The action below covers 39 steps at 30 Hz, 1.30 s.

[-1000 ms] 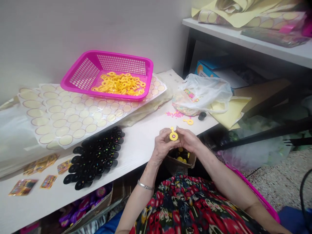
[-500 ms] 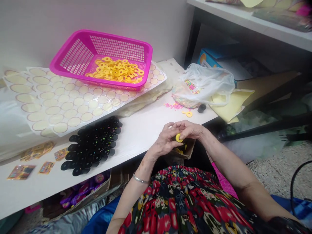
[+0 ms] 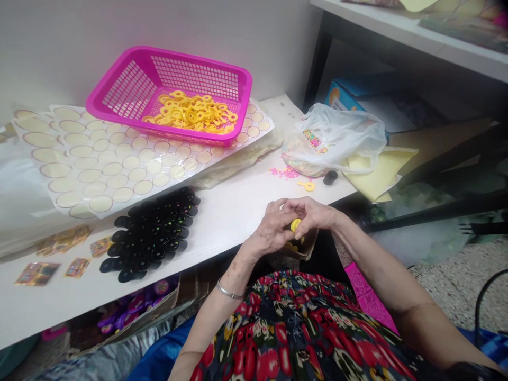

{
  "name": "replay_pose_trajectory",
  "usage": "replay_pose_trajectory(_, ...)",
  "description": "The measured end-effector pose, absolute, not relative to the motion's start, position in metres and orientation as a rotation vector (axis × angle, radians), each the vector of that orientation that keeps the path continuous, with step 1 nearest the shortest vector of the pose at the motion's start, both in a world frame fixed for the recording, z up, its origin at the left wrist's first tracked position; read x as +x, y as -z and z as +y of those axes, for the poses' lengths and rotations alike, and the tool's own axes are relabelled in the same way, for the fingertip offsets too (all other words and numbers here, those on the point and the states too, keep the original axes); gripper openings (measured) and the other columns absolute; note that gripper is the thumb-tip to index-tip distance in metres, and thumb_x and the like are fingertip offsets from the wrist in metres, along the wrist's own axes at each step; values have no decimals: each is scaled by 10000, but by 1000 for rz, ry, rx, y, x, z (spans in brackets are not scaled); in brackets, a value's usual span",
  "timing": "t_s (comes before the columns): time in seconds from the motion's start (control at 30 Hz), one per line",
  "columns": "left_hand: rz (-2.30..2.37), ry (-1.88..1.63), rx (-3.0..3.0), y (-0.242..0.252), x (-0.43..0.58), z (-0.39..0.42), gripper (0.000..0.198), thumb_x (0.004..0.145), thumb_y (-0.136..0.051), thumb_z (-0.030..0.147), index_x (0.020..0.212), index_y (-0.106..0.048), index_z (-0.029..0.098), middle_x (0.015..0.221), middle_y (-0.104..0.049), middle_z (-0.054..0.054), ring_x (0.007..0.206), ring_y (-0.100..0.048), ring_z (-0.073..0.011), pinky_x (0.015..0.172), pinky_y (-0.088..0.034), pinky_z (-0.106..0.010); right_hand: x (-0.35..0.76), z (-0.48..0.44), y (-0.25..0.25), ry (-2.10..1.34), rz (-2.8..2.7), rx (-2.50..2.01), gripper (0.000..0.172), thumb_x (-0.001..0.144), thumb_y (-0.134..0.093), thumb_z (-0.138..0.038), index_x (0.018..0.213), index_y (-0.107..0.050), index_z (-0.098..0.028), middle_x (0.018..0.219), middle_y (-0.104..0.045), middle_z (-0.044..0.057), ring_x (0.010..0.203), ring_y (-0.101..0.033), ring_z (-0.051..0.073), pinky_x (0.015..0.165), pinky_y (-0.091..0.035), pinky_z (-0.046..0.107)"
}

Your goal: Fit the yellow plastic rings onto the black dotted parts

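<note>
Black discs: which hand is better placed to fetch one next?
Probably the left: the left hand is on the side of the black discs, with the right hand farther off. Both hands pinch the yellow piece.

Garment: floral garment (image 3: 301, 333), black with large red blooms and touches of yellow and green.
Left wrist: thin silver bangle (image 3: 228, 292), plain and narrow.
Hands: left hand (image 3: 270, 230), right hand (image 3: 313, 214), both bare.
</note>
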<state>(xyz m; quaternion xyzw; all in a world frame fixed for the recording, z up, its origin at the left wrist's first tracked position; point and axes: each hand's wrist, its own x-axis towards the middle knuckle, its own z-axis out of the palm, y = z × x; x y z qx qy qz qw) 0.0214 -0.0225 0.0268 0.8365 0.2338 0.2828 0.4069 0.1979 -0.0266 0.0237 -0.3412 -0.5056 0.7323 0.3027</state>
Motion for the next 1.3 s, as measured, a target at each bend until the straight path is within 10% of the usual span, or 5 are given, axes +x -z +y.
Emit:
replay_pose_trajectory(0.43, 736, -712, 2064, -6, 9, -8, 190, 674, -694, 293, 851, -679, 223, 931, -661, -50, 1098, -454, -256, 1031, -263, -445, 177, -24, 1, -1841, -1119, -860, 463, 508, -760, -179, 948, -619, -149, 876, -630, 10, 812, -567, 141, 715, -422, 247)
replay_pose_trajectory(0.7, 707, -910, 2112, -6, 13, -5, 168, 660, -705, 275, 800, -654, 197, 735, -672, 9, 761, -597, -150, 1058, -258, -452, 176, -8, -8, -1941, -1301, -895, 513, 476, -781, -210, 948, -596, -131, 824, -607, -10, 761, -541, 128, 691, -406, 249)
replay_pose_trajectory(0.87, 587, -758, 1910, -12, -8, -12, 334, 593, -762, 273, 906, -682, 188, 846, -690, -60, 969, -585, -224, 990, -370, -427, 185, -27, -22, -1932, -1818, -1056, 529, 488, -770, -243, 978, -589, -155, 800, -562, -41, 716, -507, 110, 640, -392, 222)
replay_pose_trajectory(1.13, 1303, -923, 1745, 0, -37, 18, 123, 669, -655, 246, 769, -661, 175, 816, -647, -38, 779, -580, -164, 776, -457, -317, 171, -66, 11, -1106, -2660, -1812, 343, 633, -505, -54, 956, -613, -100, 943, -643, 145, 862, -610, 249, 682, -424, 297)
replay_pose_trajectory(1.3, 1753, -861, 2059, 4, -44, 22, 119, 717, -561, 222, 794, -645, 184, 835, -634, -56, 807, -528, -209, 724, -430, -337, 180, -62, 35, -1304, -2583, -1835, 324, 658, -514, -85, 966, -609, -121, 927, -661, 134, 866, -622, 238, 677, -424, 273)
